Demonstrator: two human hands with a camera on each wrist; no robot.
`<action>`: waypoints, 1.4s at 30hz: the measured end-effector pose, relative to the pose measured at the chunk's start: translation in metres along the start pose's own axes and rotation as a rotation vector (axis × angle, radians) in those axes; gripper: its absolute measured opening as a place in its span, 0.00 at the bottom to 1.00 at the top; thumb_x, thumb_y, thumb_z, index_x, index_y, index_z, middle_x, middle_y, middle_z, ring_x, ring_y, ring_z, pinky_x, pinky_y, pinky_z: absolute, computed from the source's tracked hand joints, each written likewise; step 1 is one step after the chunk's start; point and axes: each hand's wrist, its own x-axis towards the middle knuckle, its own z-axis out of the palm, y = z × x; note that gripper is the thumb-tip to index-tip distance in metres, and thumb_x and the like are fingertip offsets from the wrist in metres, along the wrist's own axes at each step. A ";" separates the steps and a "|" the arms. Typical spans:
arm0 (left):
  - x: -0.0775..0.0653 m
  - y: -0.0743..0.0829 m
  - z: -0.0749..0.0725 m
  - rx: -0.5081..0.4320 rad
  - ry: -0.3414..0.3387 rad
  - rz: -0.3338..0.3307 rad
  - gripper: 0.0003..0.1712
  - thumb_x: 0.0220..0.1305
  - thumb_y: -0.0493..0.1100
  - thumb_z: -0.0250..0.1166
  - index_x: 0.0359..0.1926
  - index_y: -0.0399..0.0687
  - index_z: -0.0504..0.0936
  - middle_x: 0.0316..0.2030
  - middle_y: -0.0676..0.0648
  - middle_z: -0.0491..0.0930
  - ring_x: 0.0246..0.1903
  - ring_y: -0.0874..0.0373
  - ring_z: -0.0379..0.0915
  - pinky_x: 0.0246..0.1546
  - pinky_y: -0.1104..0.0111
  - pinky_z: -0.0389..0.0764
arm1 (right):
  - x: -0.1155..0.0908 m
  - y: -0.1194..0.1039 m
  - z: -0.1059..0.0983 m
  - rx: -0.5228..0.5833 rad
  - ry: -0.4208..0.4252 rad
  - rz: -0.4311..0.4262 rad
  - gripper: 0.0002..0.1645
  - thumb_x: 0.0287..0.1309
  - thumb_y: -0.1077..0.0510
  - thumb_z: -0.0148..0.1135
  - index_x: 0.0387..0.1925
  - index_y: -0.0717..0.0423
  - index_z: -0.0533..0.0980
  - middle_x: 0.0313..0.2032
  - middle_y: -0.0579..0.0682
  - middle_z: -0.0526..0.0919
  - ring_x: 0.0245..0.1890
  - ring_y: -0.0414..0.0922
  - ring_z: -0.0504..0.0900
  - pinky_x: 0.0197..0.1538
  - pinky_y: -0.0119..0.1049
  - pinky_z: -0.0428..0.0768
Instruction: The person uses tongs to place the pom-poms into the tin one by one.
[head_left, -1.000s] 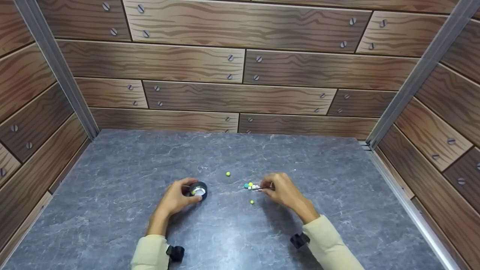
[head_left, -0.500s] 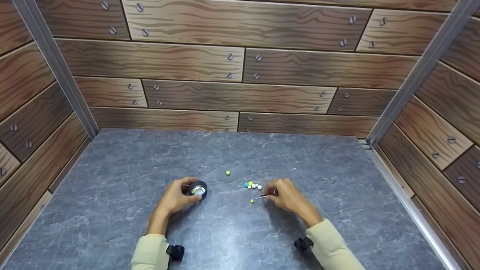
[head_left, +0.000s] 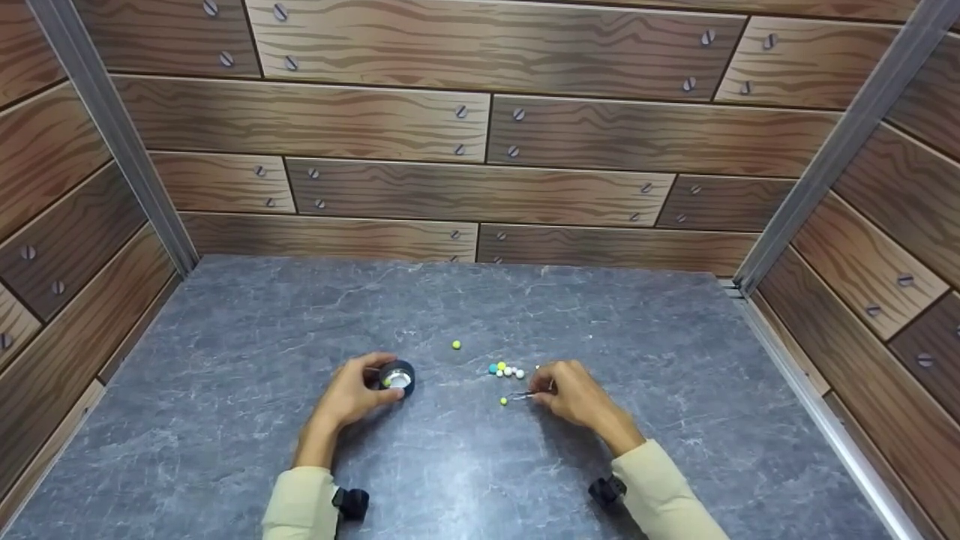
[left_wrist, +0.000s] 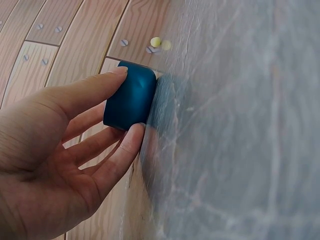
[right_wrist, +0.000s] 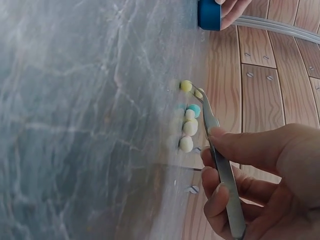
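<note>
My left hand (head_left: 352, 391) grips a small round blue container (left_wrist: 131, 95) between thumb and fingers, its edge against the tabletop. Its open mouth shows a silvery inside with a yellow-green ball in it in the head view. Bent-tipped metal tweezers (right_wrist: 223, 172) are pinched in my right hand (head_left: 574, 391). Their points are right at a small yellow-green ball (right_wrist: 186, 86) on the table, which is at the front of the loose balls in the head view. Behind it lies a cluster with a teal ball (head_left: 493, 369), a yellow ball (head_left: 502, 366) and several white balls (head_left: 508, 372).
Another yellow-green ball (head_left: 457, 345) lies alone farther back, between the hands. The grey marbled tabletop (head_left: 300, 315) is bounded by wood-patterned walls (head_left: 390, 127) at the back and sides. Metal rails (head_left: 817, 420) run along the corners and right edge.
My right hand has drawn the tweezers from the white balls of the cluster toward the front, to the nearest yellow-green ball. The left hand and container have stayed in place.
</note>
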 end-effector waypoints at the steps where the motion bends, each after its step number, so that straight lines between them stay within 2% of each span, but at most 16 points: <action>1: 0.000 0.000 0.000 0.000 -0.001 0.000 0.31 0.53 0.35 0.80 0.59 0.39 0.83 0.55 0.39 0.86 0.54 0.43 0.83 0.59 0.49 0.80 | 0.000 0.000 0.000 0.001 -0.003 0.003 0.04 0.53 0.67 0.73 0.29 0.57 0.86 0.26 0.49 0.87 0.26 0.35 0.77 0.32 0.29 0.76; 10: -0.001 0.000 0.000 0.005 -0.013 -0.005 0.31 0.54 0.37 0.80 0.60 0.41 0.83 0.55 0.39 0.86 0.54 0.43 0.83 0.58 0.50 0.80 | 0.000 -0.001 0.004 0.015 0.007 0.029 0.02 0.55 0.66 0.73 0.29 0.59 0.86 0.27 0.50 0.88 0.27 0.36 0.79 0.32 0.29 0.76; 18: 0.000 0.000 0.001 0.006 -0.018 -0.006 0.32 0.53 0.37 0.80 0.60 0.42 0.83 0.56 0.41 0.86 0.54 0.44 0.83 0.59 0.50 0.80 | 0.000 -0.001 0.009 0.012 0.010 0.000 0.01 0.57 0.66 0.73 0.30 0.61 0.86 0.28 0.51 0.88 0.28 0.36 0.79 0.33 0.30 0.78; 26: 0.001 0.000 0.002 0.019 -0.008 -0.008 0.31 0.53 0.37 0.80 0.59 0.42 0.83 0.55 0.41 0.86 0.53 0.45 0.83 0.59 0.50 0.80 | 0.001 -0.002 0.008 0.031 0.052 -0.024 0.03 0.56 0.69 0.72 0.33 0.61 0.87 0.31 0.54 0.90 0.29 0.42 0.84 0.34 0.32 0.81; 35: 0.001 0.000 0.001 0.025 -0.007 0.000 0.31 0.53 0.38 0.80 0.59 0.43 0.83 0.55 0.41 0.86 0.53 0.44 0.83 0.59 0.49 0.80 | 0.005 -0.006 0.007 0.042 0.044 -0.008 0.04 0.55 0.69 0.72 0.33 0.60 0.87 0.30 0.53 0.89 0.27 0.39 0.81 0.32 0.30 0.79; 42: 0.000 -0.001 -0.001 0.014 -0.006 -0.003 0.30 0.53 0.37 0.80 0.59 0.42 0.83 0.54 0.40 0.86 0.53 0.44 0.84 0.59 0.50 0.80 | 0.010 -0.010 0.009 0.023 0.066 -0.041 0.04 0.54 0.70 0.72 0.31 0.60 0.87 0.29 0.52 0.89 0.27 0.40 0.82 0.32 0.30 0.80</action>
